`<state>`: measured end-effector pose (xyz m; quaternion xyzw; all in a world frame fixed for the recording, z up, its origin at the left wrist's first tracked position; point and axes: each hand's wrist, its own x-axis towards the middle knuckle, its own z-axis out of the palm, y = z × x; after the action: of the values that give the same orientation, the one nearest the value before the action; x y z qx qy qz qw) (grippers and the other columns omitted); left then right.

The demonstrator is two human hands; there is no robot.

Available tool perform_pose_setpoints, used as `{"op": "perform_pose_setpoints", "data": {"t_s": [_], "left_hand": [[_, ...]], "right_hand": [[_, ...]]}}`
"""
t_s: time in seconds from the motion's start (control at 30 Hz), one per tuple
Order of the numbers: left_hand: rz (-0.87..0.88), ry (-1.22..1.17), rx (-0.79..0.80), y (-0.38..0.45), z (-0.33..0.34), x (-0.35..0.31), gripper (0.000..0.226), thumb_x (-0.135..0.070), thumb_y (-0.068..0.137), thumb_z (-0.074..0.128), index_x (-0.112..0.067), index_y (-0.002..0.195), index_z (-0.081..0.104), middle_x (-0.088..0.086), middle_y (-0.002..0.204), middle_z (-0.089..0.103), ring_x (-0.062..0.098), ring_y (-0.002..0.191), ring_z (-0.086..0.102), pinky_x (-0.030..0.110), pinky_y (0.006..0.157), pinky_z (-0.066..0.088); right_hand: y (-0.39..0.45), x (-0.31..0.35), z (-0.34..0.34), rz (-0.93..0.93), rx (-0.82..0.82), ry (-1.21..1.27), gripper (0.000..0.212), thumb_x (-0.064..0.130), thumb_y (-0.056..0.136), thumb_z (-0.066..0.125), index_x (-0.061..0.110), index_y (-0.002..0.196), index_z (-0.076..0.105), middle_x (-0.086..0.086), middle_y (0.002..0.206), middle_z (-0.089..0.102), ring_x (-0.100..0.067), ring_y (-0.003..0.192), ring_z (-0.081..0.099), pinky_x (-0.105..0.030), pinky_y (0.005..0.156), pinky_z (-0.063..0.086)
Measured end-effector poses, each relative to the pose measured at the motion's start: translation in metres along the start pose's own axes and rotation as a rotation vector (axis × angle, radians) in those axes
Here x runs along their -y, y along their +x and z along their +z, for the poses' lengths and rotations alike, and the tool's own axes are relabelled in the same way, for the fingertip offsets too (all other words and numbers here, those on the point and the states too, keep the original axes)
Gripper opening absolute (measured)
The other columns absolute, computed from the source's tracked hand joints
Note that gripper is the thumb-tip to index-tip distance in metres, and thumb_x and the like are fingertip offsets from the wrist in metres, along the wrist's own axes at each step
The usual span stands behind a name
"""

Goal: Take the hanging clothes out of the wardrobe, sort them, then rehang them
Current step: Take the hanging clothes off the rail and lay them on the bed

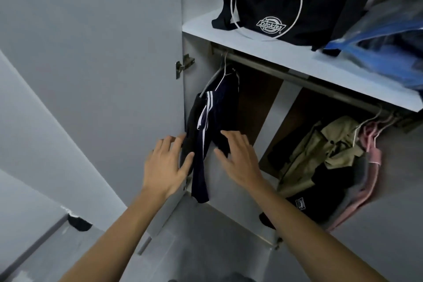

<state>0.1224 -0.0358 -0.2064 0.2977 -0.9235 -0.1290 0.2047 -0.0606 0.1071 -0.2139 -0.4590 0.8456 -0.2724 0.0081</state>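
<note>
A dark navy garment with white stripes [215, 117] hangs from a hanger [223, 68] at the left end of the wardrobe rail [297, 78]. My left hand [166, 162] lies with straight fingers against the garment's left side. My right hand [240, 155] touches its right side with spread fingers. At the rail's right end hang several more clothes: an olive shirt [325, 144], a black garment [320, 190] and a pink one [366, 178].
The open wardrobe door [91, 52] stands at the left. On the shelf [274, 52] above the rail sit a black bag with white cord [270, 0] and a blue plastic bag [377, 36]. A lower panel [206, 236] lies below the clothes.
</note>
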Motion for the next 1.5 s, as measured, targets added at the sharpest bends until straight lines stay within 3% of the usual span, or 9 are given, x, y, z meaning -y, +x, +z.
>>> {"op": "perform_pose_setpoints", "data": {"t_s": [0.33, 0.57, 0.7, 0.8, 0.97, 1.13, 1.3, 1.5], "left_hand": [[0.076, -0.041, 0.051, 0.105, 0.034, -0.024, 0.058, -0.055, 0.102, 0.039, -0.023, 0.15, 0.045, 0.005, 0.12, 0.058, 0.028, 0.113, 0.055, 0.045, 0.082, 0.054], [0.166, 0.009, 0.049, 0.185, 0.075, -0.07, 0.06, -0.058, 0.102, 0.039, -0.024, 0.151, 0.045, 0.003, 0.124, 0.057, 0.026, 0.114, 0.053, 0.044, 0.083, 0.053], [0.32, -0.023, 0.072, 0.224, 0.11, -0.116, 0.059, -0.056, 0.102, 0.041, -0.021, 0.149, 0.049, 0.007, 0.121, 0.058, 0.03, 0.11, 0.054, 0.044, 0.08, 0.051], [0.469, -0.064, 0.118, 0.25, 0.142, -0.16, 0.062, -0.057, 0.1, 0.04, -0.015, 0.143, 0.055, 0.012, 0.12, 0.06, 0.035, 0.107, 0.056, 0.045, 0.078, 0.052], [0.711, -0.226, 0.254, 0.278, 0.198, -0.236, 0.068, -0.059, 0.099, 0.039, -0.015, 0.147, 0.055, 0.016, 0.143, 0.06, 0.037, 0.13, 0.055, 0.049, 0.101, 0.052], [0.915, -0.242, 0.461, 0.293, 0.246, -0.294, 0.064, -0.065, 0.102, 0.039, -0.027, 0.153, 0.041, 0.007, 0.151, 0.05, 0.03, 0.137, 0.047, 0.051, 0.102, 0.05], [1.009, -0.251, 0.508, 0.3, 0.288, -0.338, 0.071, -0.062, 0.101, 0.049, -0.021, 0.158, 0.038, 0.012, 0.158, 0.041, 0.035, 0.145, 0.038, 0.05, 0.11, 0.043], [0.935, -0.387, 0.655, 0.326, 0.335, -0.389, 0.086, -0.067, 0.096, 0.057, -0.027, 0.165, 0.025, 0.009, 0.17, 0.026, 0.032, 0.154, 0.029, 0.05, 0.124, 0.028]], "right_hand": [[0.081, -0.053, -0.014, 0.011, -0.058, 0.012, 0.063, 0.058, 0.1, 0.042, 0.021, 0.151, 0.045, 0.0, 0.147, 0.049, -0.022, 0.129, 0.048, -0.046, 0.099, 0.048], [0.105, -0.13, -0.034, 0.044, -0.126, 0.005, 0.058, 0.055, 0.104, 0.045, 0.022, 0.152, 0.043, 0.001, 0.146, 0.049, -0.022, 0.129, 0.048, -0.044, 0.1, 0.047], [0.096, -0.171, -0.055, 0.188, -0.177, -0.025, 0.062, 0.06, 0.102, 0.04, 0.021, 0.15, 0.044, -0.004, 0.144, 0.052, -0.028, 0.128, 0.051, -0.051, 0.099, 0.049], [0.079, -0.196, -0.073, 0.3, -0.255, -0.095, 0.063, 0.058, 0.102, 0.041, 0.018, 0.15, 0.048, -0.006, 0.139, 0.056, -0.028, 0.124, 0.052, -0.049, 0.097, 0.049], [0.041, -0.227, -0.096, 0.53, -0.355, -0.22, 0.056, 0.05, 0.102, 0.051, 0.016, 0.146, 0.05, -0.007, 0.132, 0.054, -0.03, 0.123, 0.049, -0.046, 0.098, 0.048], [0.007, -0.247, -0.101, 0.824, -0.444, -0.354, 0.051, 0.052, 0.1, 0.049, 0.013, 0.132, 0.053, -0.014, 0.129, 0.054, -0.038, 0.122, 0.05, -0.05, 0.097, 0.048], [-0.01, -0.262, -0.098, 1.054, -0.541, -0.407, 0.05, 0.045, 0.096, 0.06, 0.011, 0.132, 0.051, -0.019, 0.137, 0.052, -0.041, 0.124, 0.047, -0.051, 0.095, 0.049], [-0.024, -0.283, -0.088, 1.15, -0.585, -0.39, 0.052, 0.031, 0.098, 0.058, 0.009, 0.143, 0.045, -0.021, 0.134, 0.059, -0.043, 0.115, 0.06, -0.048, 0.088, 0.051]]}}
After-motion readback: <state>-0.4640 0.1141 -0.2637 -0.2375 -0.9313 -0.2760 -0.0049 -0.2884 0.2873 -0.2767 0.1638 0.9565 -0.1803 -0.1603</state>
